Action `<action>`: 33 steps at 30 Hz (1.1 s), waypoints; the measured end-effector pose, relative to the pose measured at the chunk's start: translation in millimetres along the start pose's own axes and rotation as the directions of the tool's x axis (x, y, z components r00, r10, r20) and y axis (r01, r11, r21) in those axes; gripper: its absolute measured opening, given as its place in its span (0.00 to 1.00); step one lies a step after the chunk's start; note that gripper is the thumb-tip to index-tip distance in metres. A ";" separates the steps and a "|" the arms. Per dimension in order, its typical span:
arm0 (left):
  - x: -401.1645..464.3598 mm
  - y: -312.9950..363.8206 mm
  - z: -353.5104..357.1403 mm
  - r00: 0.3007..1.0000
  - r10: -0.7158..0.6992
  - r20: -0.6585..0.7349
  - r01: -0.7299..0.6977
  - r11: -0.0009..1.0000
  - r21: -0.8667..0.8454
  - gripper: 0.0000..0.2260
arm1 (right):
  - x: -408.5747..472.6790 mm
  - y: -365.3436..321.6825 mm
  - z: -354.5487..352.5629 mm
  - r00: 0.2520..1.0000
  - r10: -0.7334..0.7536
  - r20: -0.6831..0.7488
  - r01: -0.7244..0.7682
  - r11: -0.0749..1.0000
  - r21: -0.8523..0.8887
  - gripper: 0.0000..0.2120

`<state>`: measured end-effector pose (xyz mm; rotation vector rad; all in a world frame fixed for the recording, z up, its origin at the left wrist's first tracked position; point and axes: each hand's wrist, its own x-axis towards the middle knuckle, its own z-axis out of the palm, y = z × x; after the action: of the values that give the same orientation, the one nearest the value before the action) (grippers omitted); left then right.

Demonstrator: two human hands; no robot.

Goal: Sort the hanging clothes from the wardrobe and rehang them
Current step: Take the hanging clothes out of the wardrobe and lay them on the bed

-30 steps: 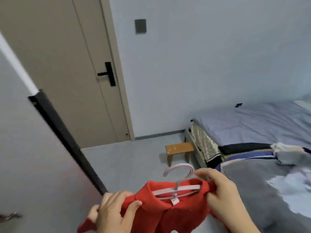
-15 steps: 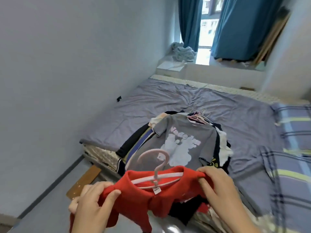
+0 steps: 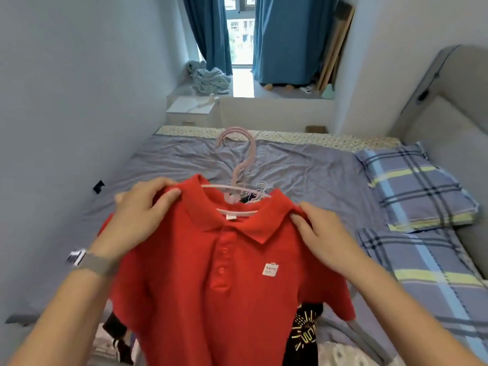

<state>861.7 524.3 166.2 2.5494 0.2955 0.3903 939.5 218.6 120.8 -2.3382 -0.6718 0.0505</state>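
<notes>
I hold the red polo shirt (image 3: 224, 273) on its pink hanger (image 3: 241, 165) above the bed (image 3: 303, 165), my left hand (image 3: 140, 210) pinching the left shoulder and my right hand (image 3: 319, 233) pinching the right shoulder, fingers curled on the cloth. I think this is the sorting step: the shirt hangs just over the pile of clothes (image 3: 303, 331) at the near edge of the bed. The next move, in my judgement, is to lower it flat on this pile, keeping the hook beside the other hangers (image 3: 260, 190).
</notes>
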 end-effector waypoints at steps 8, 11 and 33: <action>117.1 -52.7 147.5 0.993 -0.073 0.097 0.042 0.957 0.286 0.09 | 132.9 122.4 56.6 0.950 0.209 0.230 -0.114 0.924 -0.366 0.07; 127.7 -73.5 174.0 0.994 -0.082 0.076 0.043 0.904 0.426 0.11 | 158.9 154.6 74.6 0.965 0.198 0.169 -0.109 0.896 -0.431 0.08; 165.8 -318.4 502.0 0.905 -0.128 0.406 -0.091 0.874 0.477 0.30 | 199.0 357.4 371.4 0.870 0.486 0.080 -0.395 0.786 -0.475 0.29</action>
<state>1142.5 596.2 -378.6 3.0290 0.2765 -0.3057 1193.9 319.0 -359.2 -2.9278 -0.2109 0.3873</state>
